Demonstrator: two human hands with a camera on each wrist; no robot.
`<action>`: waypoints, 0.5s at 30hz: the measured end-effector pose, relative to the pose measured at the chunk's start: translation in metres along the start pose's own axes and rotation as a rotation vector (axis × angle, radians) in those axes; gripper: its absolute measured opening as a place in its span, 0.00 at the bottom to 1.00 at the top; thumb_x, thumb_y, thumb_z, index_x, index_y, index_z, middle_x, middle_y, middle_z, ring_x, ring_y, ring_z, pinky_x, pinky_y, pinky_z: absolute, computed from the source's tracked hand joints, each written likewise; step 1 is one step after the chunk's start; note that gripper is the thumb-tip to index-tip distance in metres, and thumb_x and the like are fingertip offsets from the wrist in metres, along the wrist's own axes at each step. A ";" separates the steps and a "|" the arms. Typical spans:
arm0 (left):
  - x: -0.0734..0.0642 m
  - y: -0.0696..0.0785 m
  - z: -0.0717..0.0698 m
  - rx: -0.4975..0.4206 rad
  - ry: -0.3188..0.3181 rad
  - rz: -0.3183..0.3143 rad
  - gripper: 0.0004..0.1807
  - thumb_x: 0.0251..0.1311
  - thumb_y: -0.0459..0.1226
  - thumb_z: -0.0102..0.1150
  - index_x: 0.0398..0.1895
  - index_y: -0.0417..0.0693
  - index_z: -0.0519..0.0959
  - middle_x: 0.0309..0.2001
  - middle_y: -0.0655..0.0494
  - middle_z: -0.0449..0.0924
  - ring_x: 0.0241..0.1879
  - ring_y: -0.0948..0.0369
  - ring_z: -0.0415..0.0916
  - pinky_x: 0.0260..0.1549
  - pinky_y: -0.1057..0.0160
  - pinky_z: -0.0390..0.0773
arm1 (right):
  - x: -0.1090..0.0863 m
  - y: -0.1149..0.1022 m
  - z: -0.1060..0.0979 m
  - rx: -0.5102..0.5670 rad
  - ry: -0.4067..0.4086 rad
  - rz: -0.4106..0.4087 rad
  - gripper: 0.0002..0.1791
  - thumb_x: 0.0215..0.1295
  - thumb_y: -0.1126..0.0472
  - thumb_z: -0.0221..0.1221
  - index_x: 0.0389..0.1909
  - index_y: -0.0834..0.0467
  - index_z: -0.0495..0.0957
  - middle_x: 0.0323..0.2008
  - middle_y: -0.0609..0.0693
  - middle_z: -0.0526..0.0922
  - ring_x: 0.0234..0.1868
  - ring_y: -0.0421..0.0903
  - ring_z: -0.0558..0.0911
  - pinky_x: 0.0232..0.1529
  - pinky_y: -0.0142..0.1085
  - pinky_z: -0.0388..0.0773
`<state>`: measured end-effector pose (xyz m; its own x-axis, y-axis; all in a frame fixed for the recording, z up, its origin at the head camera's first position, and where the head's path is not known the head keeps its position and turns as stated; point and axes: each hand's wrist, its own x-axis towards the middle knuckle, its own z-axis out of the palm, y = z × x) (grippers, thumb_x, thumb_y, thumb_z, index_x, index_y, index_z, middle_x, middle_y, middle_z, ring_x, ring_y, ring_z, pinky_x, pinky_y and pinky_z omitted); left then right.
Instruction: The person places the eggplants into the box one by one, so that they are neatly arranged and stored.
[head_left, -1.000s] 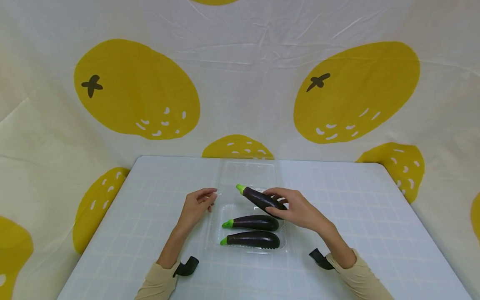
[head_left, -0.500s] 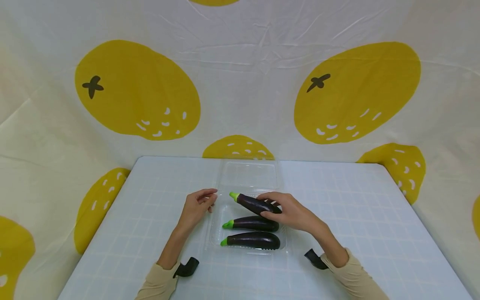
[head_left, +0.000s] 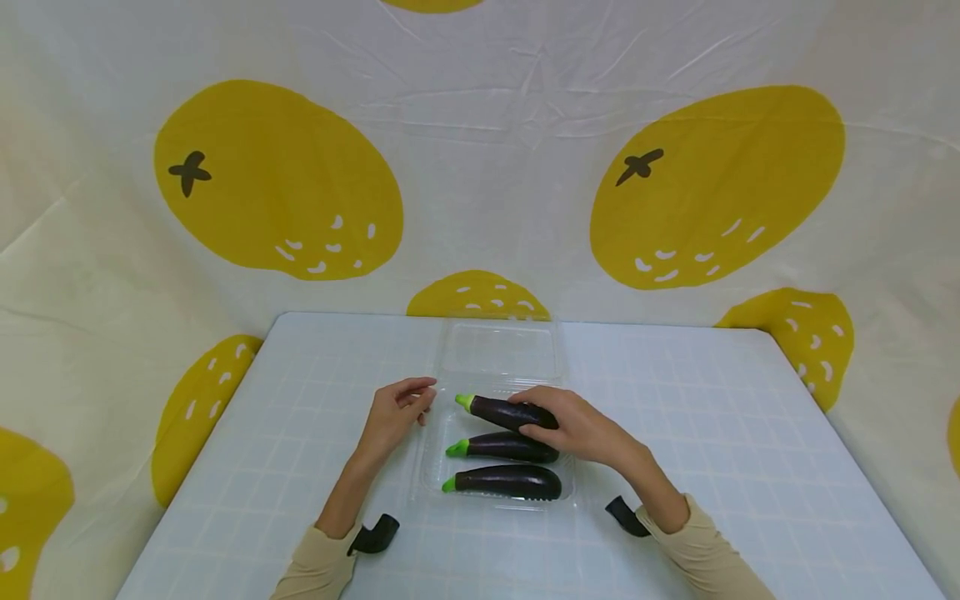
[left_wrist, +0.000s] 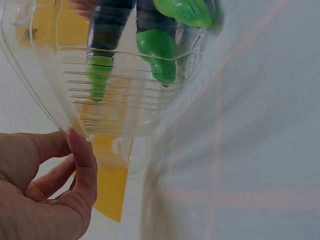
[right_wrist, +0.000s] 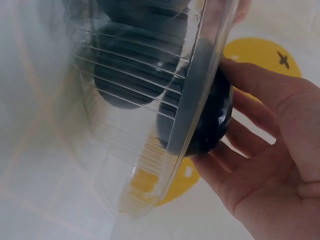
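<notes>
Taking twelve o'clock as the far edge of the desk, the right hand is bent round the blunt end of the held eggplant, thumb on the six o'clock side, fingers over the twelve. It is best set down, I'd judge, by letting both ends settle level, keeping the thumb clear of the middle eggplant, and loosening only once the box takes the weight. The left hand has thumb and fingertip nearly closed in what looks like a light pinch at the box's ten o'clock rim, useful for steadying it.

The held eggplant is at the box's twelve o'clock side; its green stem sits below rim level, but whether it touches the floor I cannot tell. Its long axis runs roughly three to nine, stem just past nine. The middle eggplant and the near eggplant lie almost parallel, stems at nine. The lid stands open at twelve.
</notes>
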<state>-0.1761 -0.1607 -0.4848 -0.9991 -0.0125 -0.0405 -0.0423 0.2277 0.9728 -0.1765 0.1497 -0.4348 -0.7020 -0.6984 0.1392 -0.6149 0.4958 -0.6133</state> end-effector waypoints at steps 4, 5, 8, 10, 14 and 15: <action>0.000 0.000 0.000 -0.009 -0.002 0.007 0.16 0.70 0.35 0.64 0.57 0.36 0.83 0.43 0.37 0.83 0.25 0.59 0.76 0.28 0.69 0.77 | 0.001 -0.002 0.000 -0.054 0.008 -0.036 0.21 0.70 0.62 0.65 0.63 0.60 0.78 0.59 0.51 0.82 0.56 0.47 0.80 0.58 0.46 0.78; 0.000 0.000 0.000 -0.009 -0.004 0.008 0.16 0.70 0.35 0.64 0.57 0.36 0.83 0.43 0.37 0.83 0.25 0.59 0.76 0.28 0.69 0.76 | 0.001 -0.002 0.001 -0.068 0.010 -0.044 0.21 0.70 0.62 0.65 0.62 0.60 0.78 0.59 0.51 0.82 0.57 0.48 0.80 0.59 0.47 0.78; -0.001 0.001 0.000 -0.010 -0.004 0.009 0.16 0.70 0.36 0.64 0.56 0.36 0.83 0.43 0.37 0.83 0.25 0.59 0.76 0.28 0.69 0.76 | 0.002 -0.002 0.002 -0.102 0.012 -0.058 0.21 0.70 0.63 0.65 0.62 0.61 0.78 0.59 0.53 0.82 0.59 0.51 0.80 0.61 0.49 0.76; -0.001 0.001 0.000 -0.016 -0.004 0.010 0.16 0.70 0.36 0.65 0.56 0.36 0.83 0.43 0.37 0.83 0.26 0.58 0.76 0.28 0.69 0.76 | 0.002 -0.002 0.003 -0.113 0.010 -0.061 0.20 0.70 0.64 0.65 0.61 0.61 0.79 0.59 0.53 0.82 0.61 0.53 0.80 0.62 0.50 0.75; -0.001 0.001 0.000 -0.020 -0.006 0.009 0.17 0.70 0.36 0.65 0.56 0.36 0.83 0.43 0.37 0.83 0.25 0.58 0.76 0.28 0.68 0.76 | 0.002 0.000 0.005 -0.122 0.009 -0.071 0.19 0.70 0.65 0.65 0.60 0.61 0.79 0.58 0.53 0.83 0.61 0.53 0.79 0.62 0.50 0.75; -0.001 0.001 0.000 -0.019 -0.006 0.009 0.17 0.70 0.36 0.65 0.56 0.36 0.83 0.43 0.37 0.83 0.25 0.58 0.76 0.28 0.68 0.76 | 0.003 0.000 0.006 -0.123 0.009 -0.074 0.19 0.70 0.65 0.65 0.60 0.61 0.79 0.58 0.53 0.83 0.60 0.52 0.80 0.62 0.49 0.76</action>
<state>-0.1749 -0.1602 -0.4833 -0.9994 -0.0051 -0.0334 -0.0337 0.2088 0.9774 -0.1765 0.1452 -0.4392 -0.6560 -0.7310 0.1878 -0.7041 0.5031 -0.5011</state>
